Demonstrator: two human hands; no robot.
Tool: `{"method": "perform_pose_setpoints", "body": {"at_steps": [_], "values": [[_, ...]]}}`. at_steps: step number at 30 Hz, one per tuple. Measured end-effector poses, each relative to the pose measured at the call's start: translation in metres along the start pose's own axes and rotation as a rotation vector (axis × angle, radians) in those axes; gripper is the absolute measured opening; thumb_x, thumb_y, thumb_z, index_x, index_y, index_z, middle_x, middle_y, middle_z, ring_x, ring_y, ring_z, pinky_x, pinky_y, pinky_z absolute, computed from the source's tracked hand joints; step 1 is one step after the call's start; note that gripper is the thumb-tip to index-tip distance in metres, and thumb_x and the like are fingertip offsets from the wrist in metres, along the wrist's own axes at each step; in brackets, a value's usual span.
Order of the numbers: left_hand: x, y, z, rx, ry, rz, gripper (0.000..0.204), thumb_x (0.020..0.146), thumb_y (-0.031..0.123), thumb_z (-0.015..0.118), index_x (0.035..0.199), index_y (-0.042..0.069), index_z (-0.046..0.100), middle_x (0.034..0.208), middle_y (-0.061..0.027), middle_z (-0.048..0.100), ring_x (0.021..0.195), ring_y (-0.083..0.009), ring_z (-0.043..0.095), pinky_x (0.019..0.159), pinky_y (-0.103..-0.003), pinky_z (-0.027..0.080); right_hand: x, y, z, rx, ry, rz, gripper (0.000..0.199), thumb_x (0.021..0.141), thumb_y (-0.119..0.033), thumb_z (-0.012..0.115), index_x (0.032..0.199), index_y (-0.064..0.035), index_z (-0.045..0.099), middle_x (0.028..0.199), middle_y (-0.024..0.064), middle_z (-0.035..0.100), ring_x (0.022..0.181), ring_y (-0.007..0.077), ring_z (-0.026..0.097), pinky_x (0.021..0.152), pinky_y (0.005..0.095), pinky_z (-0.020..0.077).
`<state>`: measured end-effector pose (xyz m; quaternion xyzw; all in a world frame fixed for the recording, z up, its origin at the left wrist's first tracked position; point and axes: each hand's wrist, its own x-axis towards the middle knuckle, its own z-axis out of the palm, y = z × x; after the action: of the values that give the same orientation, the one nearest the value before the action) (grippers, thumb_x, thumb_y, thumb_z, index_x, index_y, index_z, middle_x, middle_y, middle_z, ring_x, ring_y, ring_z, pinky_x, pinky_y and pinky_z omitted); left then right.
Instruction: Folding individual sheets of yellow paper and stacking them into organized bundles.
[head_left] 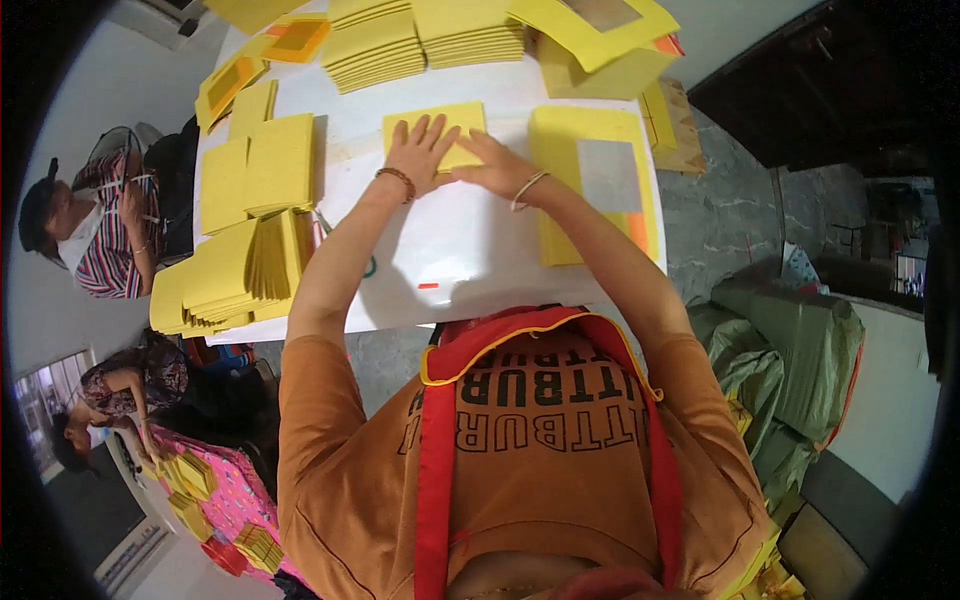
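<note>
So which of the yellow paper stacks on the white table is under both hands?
The small square yellow paper stack at table centre: left hand and right hand press it; other stacks lie untouched.

I'm in a small paper-folding workshop: yellow paper stacks (425, 40) crowd my white worktop (480, 260), other workers (100, 225) fold left.

A folded paper sheet (437, 132) lies at upper centre on the table (470, 260), under both hands. Paper stacks (262, 165) sit left; a large sheet (590, 180) lies right.
</note>
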<state>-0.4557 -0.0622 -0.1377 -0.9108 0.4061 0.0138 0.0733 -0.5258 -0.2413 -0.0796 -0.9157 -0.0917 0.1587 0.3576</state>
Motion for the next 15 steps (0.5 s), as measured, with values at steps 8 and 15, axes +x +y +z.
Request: {"method": "perform_pose_setpoints", "body": {"at_steps": [8,15], "values": [[0.001,0.063,-0.031,-0.758,0.219,-0.084,0.073,0.081,0.047,0.049,0.134,0.006,0.022,0.138,-0.0164,0.024,0.127,-0.0309,0.023,0.103,-0.042,0.019,-0.139,0.106,-0.113,0.803,0.363,-0.028,0.047,0.088,-0.030,0.047,0.129,-0.0089,0.037,0.129,0.0082,0.041,0.119,0.0157,0.038,0.096,0.0278,0.0313],[0.025,0.196,-0.014,-2.152,0.340,-0.427,0.065,0.091,0.050,0.023,0.138,0.009,0.008,0.140,-0.0074,0.021,0.127,-0.0189,0.025,0.102,-0.031,0.024,-0.155,0.183,-0.040,1.123,0.460,0.149,0.060,0.091,-0.044,0.032,0.137,-0.0093,0.016,0.138,0.0089,0.027,0.124,0.0196,0.031,0.101,0.0319,0.0234]]}}
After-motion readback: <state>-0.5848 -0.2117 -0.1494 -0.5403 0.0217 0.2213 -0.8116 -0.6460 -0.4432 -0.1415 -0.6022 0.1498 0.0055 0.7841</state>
